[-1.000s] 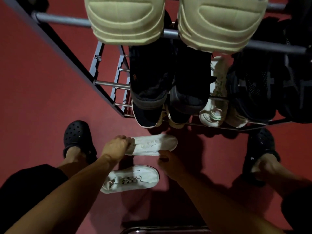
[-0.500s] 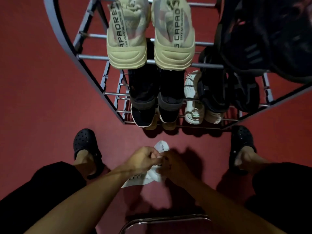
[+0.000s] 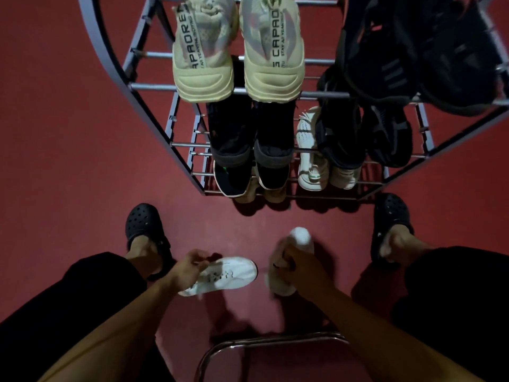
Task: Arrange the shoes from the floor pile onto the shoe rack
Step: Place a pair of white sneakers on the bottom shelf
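White sneakers, one in each hand, held over the red floor (image 3: 68, 161) in front of the shoe rack (image 3: 154, 86).
We noted the left hand (image 3: 190, 268) pinching the heel end of the laced white sneaker (image 3: 223, 275), toe pointing right; whether it rested on the floor we could not tell. The right hand (image 3: 300, 268) was clenched around the second white sneaker (image 3: 298, 241), toe toward the rack, blurred. The rack's top front rail carried cream sneakers (image 3: 237, 51) with heels over its edge; black pairs filled the lower tiers. Black clogs (image 3: 144, 224) stood either side.
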A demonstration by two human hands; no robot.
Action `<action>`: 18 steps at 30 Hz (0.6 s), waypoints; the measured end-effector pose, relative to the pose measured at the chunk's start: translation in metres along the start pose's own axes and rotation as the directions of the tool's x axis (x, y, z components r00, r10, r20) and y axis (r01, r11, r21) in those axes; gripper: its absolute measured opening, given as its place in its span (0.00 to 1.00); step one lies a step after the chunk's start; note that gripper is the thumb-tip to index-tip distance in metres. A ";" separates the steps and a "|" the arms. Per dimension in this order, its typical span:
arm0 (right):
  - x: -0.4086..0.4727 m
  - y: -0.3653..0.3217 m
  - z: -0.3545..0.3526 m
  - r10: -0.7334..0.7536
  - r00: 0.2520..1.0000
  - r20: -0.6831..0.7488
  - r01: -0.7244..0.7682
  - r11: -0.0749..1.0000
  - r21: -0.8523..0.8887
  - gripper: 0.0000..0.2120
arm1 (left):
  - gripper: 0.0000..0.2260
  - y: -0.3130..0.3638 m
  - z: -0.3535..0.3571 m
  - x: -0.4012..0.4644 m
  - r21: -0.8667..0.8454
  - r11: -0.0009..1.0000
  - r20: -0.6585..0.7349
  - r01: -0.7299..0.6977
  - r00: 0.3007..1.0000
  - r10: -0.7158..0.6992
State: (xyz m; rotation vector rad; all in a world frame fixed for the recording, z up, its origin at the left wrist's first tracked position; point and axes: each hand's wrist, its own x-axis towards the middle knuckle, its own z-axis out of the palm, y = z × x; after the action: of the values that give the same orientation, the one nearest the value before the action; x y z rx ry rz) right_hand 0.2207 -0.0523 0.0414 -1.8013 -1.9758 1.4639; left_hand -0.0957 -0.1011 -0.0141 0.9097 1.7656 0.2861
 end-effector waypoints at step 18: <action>0.026 0.032 0.060 0.133 0.991 0.032 -0.137 0.980 0.142 0.06 | 0.25 -0.089 0.013 0.008 0.937 0.209 0.258 -0.280 0.958 0.127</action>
State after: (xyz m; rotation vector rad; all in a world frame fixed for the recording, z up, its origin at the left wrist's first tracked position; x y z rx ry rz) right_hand 0.1986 -0.0700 -0.0253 -1.8969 -1.7368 1.6261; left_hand -0.1245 -0.1589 -0.0772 2.0327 1.5696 -0.8794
